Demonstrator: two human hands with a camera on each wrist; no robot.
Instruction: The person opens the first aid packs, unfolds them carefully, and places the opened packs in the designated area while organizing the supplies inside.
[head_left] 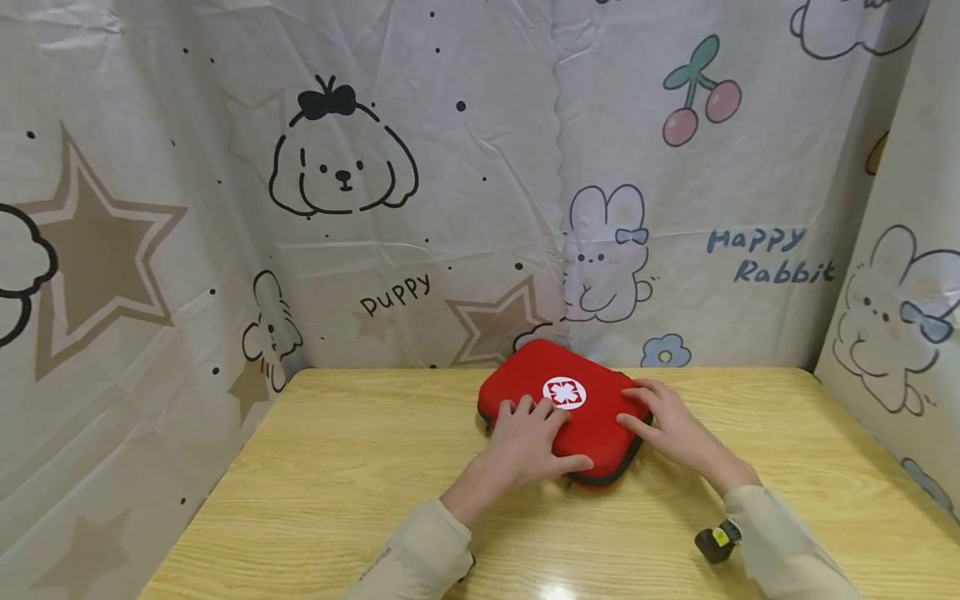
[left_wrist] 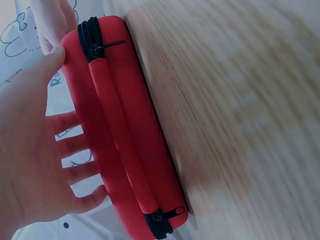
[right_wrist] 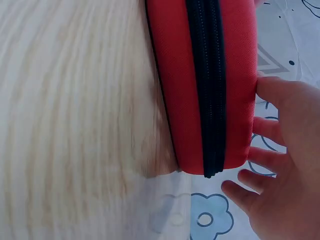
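Observation:
A red zippered first-aid case (head_left: 536,367) lies flat and turned at an angle on the table, its white round emblem (head_left: 565,393) facing up. Across its near-left part rests my left hand (head_left: 523,443), fingers spread over the top and thumb near the front corner. My right hand (head_left: 675,429) touches the right edge of the lid with its fingertips. A red carry handle (left_wrist: 117,135) runs along one side in the left wrist view, between two zipper pulls. The black zipper (right_wrist: 207,90) looks closed in the right wrist view.
The light wooden table (head_left: 337,467) ends at a printed cloth curtain (head_left: 450,150) behind, with more cloth on the left and right. The case's far corner lies close to the back curtain. A small black device (head_left: 716,542) sits at the right sleeve.

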